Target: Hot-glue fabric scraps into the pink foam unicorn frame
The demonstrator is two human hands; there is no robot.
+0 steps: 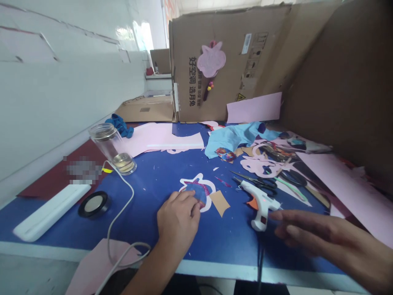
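My left hand rests on a piece of blue patterned cloth, its fingers bent and pressed together at the cloth's edge. Under and around that cloth shows a white paper cutout with a wavy outline. The fingers partly hide both. A tan cardboard scrap lies against the cutout's right side. My right hand is open and holds nothing, fingers stretched out just right of a white hot glue gun. The glue gun has an orange trigger and lies on its side, with its cord running off the front edge.
Scissors, paper offcuts and light-blue cloth crowd the right back. At left are a glass cup, black tape roll, white power strip and loose cable. A cardboard box stands behind.
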